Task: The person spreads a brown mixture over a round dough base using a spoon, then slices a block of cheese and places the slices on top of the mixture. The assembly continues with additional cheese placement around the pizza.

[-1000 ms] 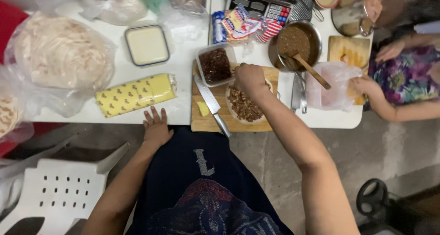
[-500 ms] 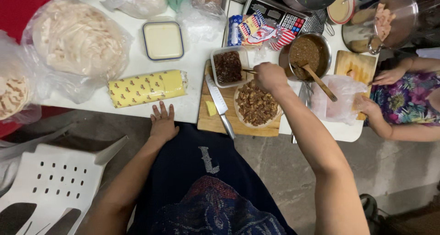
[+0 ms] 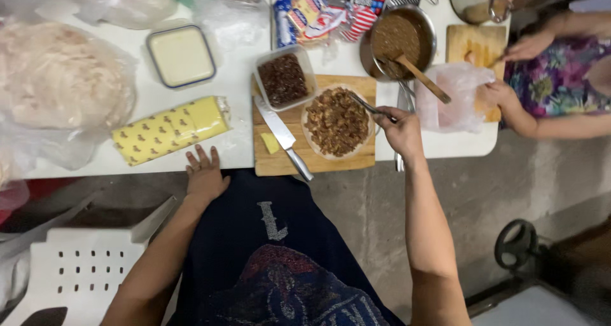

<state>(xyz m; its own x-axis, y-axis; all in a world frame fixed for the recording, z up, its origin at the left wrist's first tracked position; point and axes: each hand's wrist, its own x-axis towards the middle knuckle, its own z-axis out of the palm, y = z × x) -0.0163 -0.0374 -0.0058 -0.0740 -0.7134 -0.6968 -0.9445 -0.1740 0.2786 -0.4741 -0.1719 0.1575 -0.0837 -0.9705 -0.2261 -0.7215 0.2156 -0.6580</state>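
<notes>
R hand (image 3: pixel 399 130): grip closed on fork (image 3: pixel 368 105), tines over filled tortilla (image 3: pixel 337 122) to spread
L hand (image 3: pixel 205 173): flat, open, bracing on counter (image 3: pixel 242 71) edge

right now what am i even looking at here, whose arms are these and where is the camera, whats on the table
The camera sits on a person's head and looks straight down, so the two bare arms reaching up from the bottom are that person's own. Their left hand rests flat on the edge of the white table. Their right hand holds a metal utensil over a round flatbread covered with brown filling, which lies on a wooden cutting board beside a knife. Nearby are a tub of dark filling, a pan with a wooden spoon, a yellow wrapped block and bagged flatbreads. The hands at upper right belong to another person.
</notes>
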